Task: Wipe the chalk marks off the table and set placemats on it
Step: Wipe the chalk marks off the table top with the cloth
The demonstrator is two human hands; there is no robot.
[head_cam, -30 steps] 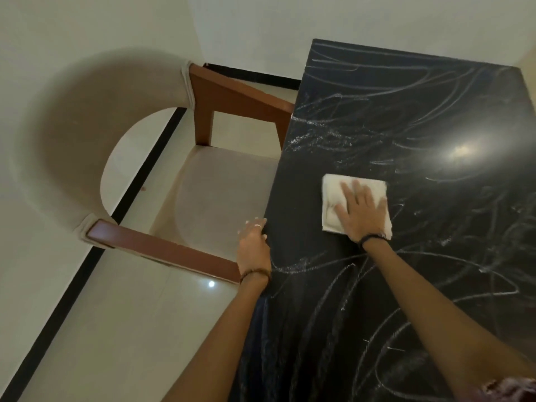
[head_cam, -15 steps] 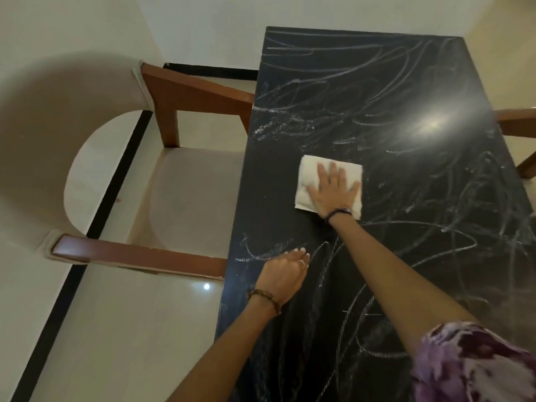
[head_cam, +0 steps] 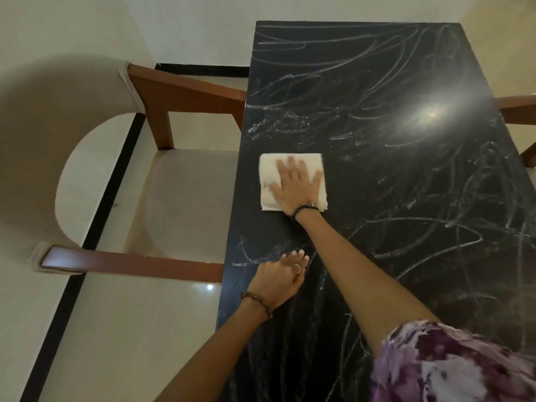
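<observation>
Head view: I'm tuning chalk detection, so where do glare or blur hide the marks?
Head view: a bright glare patch on the black table washes out nearby chalk marks; the floral sleeve is blurred; the cloth under the right hand stays sharp.

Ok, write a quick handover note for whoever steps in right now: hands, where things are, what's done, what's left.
Right hand: flat, fingers spread, pressing the folded white cloth onto the black table, near its left edge.
Left hand: resting on the table close to the near left edge, holding nothing.
Done: a small patch around the cloth looks mostly clean.
Left: chalk marks cover most of the top; wipe them all. No placemats in view; set them afterwards.
</observation>
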